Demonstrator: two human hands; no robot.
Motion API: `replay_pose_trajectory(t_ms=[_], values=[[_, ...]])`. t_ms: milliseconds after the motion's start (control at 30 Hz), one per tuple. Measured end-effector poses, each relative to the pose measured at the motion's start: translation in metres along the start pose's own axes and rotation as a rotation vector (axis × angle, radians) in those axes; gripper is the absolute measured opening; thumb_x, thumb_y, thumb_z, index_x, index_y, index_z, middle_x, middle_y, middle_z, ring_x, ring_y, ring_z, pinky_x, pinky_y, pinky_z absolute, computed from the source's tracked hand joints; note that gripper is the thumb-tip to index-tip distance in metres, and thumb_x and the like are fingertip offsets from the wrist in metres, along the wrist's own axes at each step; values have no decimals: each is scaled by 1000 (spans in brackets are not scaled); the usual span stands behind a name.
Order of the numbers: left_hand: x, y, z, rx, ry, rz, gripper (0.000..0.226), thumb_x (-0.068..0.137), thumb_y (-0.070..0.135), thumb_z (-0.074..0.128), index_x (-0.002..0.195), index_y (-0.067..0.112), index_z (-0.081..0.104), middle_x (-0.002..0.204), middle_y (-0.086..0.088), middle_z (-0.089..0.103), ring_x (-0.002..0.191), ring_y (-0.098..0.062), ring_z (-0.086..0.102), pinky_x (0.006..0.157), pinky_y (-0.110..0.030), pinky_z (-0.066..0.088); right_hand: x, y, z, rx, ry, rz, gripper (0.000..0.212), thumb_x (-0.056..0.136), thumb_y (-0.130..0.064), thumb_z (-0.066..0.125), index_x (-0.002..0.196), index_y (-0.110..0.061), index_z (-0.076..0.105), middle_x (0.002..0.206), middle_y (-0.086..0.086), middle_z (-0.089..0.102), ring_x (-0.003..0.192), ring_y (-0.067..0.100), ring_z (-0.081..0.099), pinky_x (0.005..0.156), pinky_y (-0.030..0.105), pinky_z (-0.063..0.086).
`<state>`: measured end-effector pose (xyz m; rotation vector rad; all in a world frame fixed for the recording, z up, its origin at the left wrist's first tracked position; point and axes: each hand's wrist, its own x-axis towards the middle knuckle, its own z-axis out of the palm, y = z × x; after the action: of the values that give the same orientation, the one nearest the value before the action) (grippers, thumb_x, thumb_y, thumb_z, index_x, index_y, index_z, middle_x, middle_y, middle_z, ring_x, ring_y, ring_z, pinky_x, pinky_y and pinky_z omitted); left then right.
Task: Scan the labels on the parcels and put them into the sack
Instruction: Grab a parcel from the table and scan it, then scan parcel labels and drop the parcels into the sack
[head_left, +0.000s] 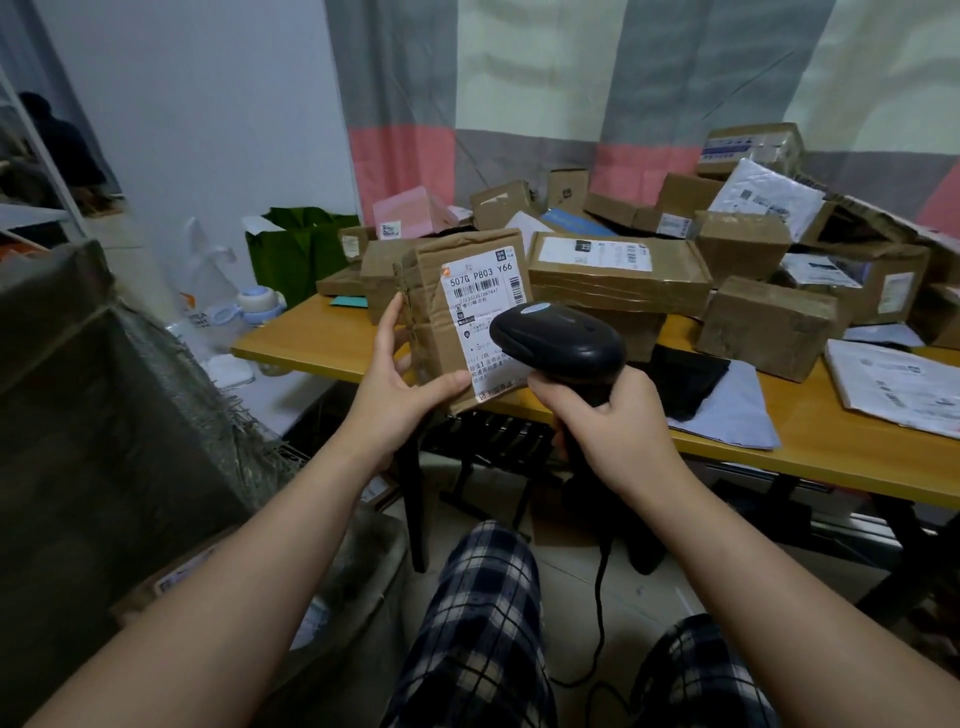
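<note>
My left hand (400, 384) grips a brown cardboard parcel (441, 312) by its left edge and bottom, held upright above the table's front edge. Its white shipping label (480, 291) faces me. My right hand (613, 421) grips the handle of a black barcode scanner (558, 340), whose head points at the label and covers its lower right part. A grey-green woven sack (104, 405) stands open-sided at the left, with a labelled parcel (171, 577) low beside it.
Several cardboard boxes (618, 270) and white mailers (769, 200) pile on the wooden table (831, 441). A green bag (301, 244) and bottles sit at the table's left end. The scanner cable (602, 613) hangs to the floor between my knees.
</note>
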<state>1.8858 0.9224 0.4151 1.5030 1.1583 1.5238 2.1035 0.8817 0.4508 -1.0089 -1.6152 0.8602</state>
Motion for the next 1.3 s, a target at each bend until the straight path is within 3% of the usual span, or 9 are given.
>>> replay_pose_trajectory(t_ms=[167,333,467,667,767,933,1033,1167,1300], values=[[-59,6,-64,51,229,27,92,65,23,80,137,49,29,128,19,46,115,9,53,82,-10,48,4,11,60,188,-164,-50,11,81,-23,76,74,-28,69,56,-6,63,54,6,59,52,27,47],[-131,-8,-139,215,527,-76,86,64,24,77,133,47,31,130,15,48,120,4,51,90,-14,47,7,29,156,244,-372,60,14,79,-29,78,89,-26,68,61,-18,64,65,3,61,66,29,47],[-181,-26,-191,609,653,-278,94,67,36,82,144,39,28,139,15,42,122,13,39,100,-11,35,-5,46,215,136,-513,108,19,80,-33,76,95,-25,69,65,-14,65,67,5,61,65,28,47],[-217,-65,-219,949,508,-521,88,71,41,80,145,31,33,141,-5,41,124,-16,42,102,-30,38,-25,75,261,-61,-592,111,19,78,-39,77,79,-23,67,68,-7,67,64,-3,61,57,20,47],[-216,-77,-224,1106,265,-717,83,70,48,74,142,36,34,138,-9,44,120,-29,48,98,-37,43,-30,83,276,-104,-615,161,22,77,-42,76,73,-24,64,65,-6,66,64,4,62,58,27,49],[-243,-91,-228,1220,-78,-899,71,72,57,66,137,38,44,137,-10,48,127,-28,43,103,-32,37,-41,97,283,-134,-656,174,22,77,-42,77,70,-28,60,62,-14,64,61,-5,61,49,11,38],[-250,-99,-222,1321,-82,-885,68,81,54,61,142,34,41,151,-9,34,140,-27,27,116,-41,18,-49,101,283,-193,-676,172,25,77,-46,76,69,-29,60,60,-14,62,58,-7,59,45,9,36],[-223,-95,-205,1269,89,-705,56,87,46,58,137,23,49,145,-7,43,132,-27,37,110,-34,28,-45,101,272,-181,-633,195,26,75,-49,75,74,-26,63,64,-7,66,62,8,65,57,26,49],[-165,-77,-175,1237,124,-460,45,91,38,55,133,23,52,137,-2,50,124,-24,43,103,-33,32,-17,90,237,-190,-474,187,23,72,-49,74,73,-31,61,63,-9,64,65,13,65,61,29,50]])
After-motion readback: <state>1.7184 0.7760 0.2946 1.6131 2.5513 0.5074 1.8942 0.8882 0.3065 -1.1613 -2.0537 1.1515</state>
